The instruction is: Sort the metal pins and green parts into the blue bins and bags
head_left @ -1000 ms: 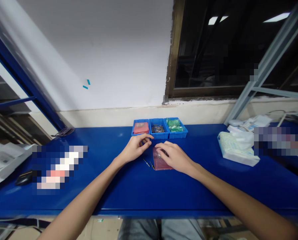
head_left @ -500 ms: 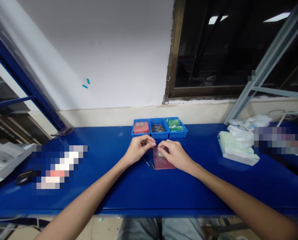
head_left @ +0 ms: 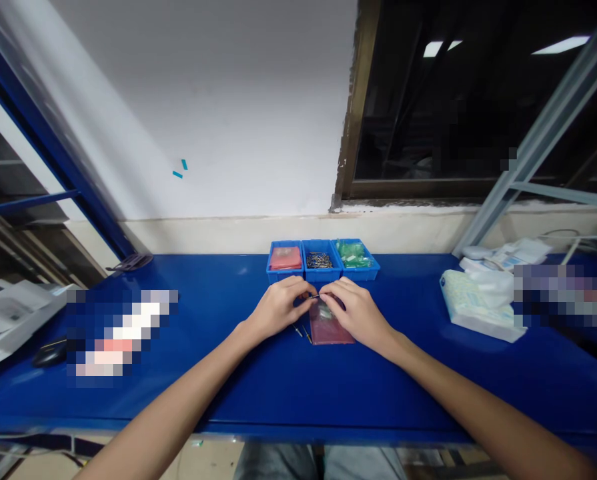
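1. Left hand (head_left: 281, 308): pinching one end of a thin rod (head_left: 317, 296).
2. Right hand (head_left: 357, 308): pinching its other end.
3. Rod located between both hands, near the far edge of a pink bag (head_left: 332, 329).
4. Two small sticks (head_left: 299, 331): on the blue table (head_left: 258, 387), just left of the bag.
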`<state>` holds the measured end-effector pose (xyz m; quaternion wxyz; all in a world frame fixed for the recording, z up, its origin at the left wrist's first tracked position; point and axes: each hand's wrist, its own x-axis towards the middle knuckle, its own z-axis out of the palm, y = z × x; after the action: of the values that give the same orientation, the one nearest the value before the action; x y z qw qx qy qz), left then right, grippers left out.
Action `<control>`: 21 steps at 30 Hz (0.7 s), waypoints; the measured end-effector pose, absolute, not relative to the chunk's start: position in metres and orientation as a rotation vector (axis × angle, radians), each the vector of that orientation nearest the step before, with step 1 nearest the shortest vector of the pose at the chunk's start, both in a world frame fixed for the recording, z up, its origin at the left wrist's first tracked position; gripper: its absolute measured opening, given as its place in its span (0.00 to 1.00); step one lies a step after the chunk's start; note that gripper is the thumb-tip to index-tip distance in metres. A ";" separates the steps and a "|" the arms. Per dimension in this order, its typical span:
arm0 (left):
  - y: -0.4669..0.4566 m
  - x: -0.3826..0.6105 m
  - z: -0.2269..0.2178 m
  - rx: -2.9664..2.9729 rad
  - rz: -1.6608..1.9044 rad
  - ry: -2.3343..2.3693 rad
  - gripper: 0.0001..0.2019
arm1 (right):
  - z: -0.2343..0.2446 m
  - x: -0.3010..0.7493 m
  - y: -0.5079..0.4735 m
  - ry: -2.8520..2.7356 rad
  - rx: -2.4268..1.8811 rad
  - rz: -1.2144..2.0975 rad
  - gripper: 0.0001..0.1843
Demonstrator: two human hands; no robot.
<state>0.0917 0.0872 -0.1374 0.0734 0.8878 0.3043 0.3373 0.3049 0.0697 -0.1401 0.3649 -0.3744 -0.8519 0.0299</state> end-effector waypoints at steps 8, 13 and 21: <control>0.089 0.091 -0.141 2.682 1.117 0.923 0.08 | -0.140 0.307 0.069 -2.255 -1.049 0.018 0.09; 0.085 0.094 -0.140 2.669 1.215 0.929 0.09 | -0.141 0.303 0.069 -2.238 -1.073 0.200 0.10; 0.084 0.094 -0.140 2.781 1.096 0.881 0.07 | -0.138 0.299 0.067 -2.139 -1.038 0.428 0.11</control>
<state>0.0937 0.0836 -0.1400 0.0129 0.8923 0.2826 0.3518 0.2989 0.0668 -0.1381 0.3547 -0.4018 -0.8278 0.1656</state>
